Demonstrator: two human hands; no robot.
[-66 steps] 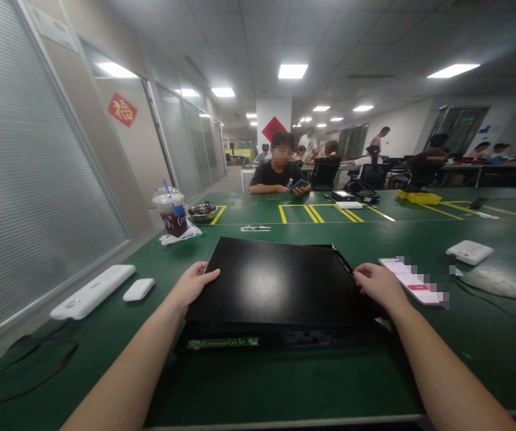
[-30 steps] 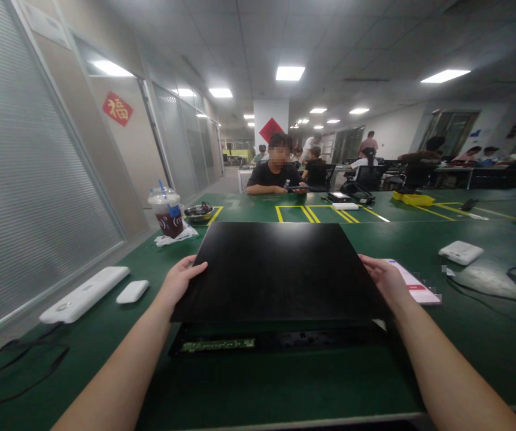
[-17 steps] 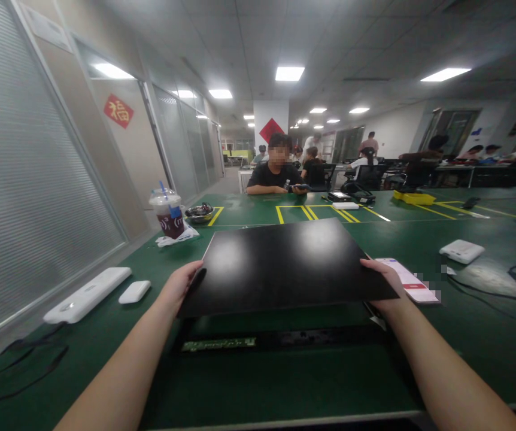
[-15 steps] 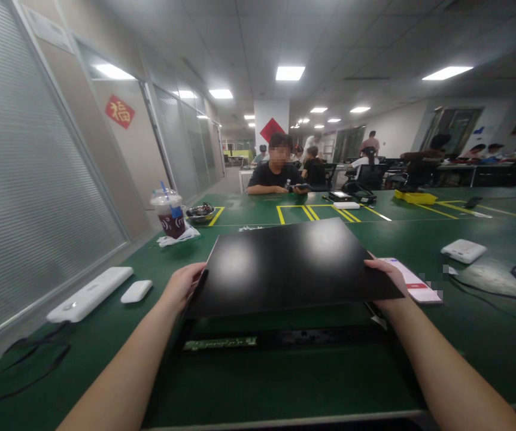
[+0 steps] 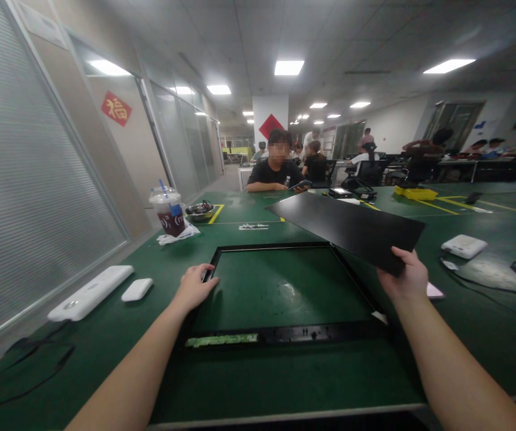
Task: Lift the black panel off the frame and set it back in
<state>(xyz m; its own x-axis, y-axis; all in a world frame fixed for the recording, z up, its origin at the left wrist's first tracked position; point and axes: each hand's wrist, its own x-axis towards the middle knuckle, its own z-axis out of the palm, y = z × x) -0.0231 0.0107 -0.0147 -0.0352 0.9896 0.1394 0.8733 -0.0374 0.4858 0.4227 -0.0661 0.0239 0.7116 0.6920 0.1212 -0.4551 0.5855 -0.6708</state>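
A thin black panel (image 5: 352, 227) is raised and tilted at the right, with my right hand (image 5: 404, 272) gripping its lower right corner. Flat on the green table (image 5: 285, 383) lies a black rectangular frame (image 5: 285, 334), with a green circuit board (image 5: 222, 340) along its near bar. My left hand (image 5: 197, 286) rests at the frame's left side, thumb and fingers closed around that edge. Through the frame's opening the green tabletop shows. A small white piece (image 5: 379, 317) is at its near right corner.
Left are a white power strip (image 5: 91, 293), a white case (image 5: 137, 290), a drink cup (image 5: 168, 212) and a metal bowl (image 5: 200, 210). Right are a white box (image 5: 464, 246), cables and a partly hidden phone (image 5: 434, 291). A person (image 5: 276, 164) sits opposite.
The black panel has swung up and right, held only by my right hand now. My left hand has let it go and is on the frame's left edge. The frame has come into view.
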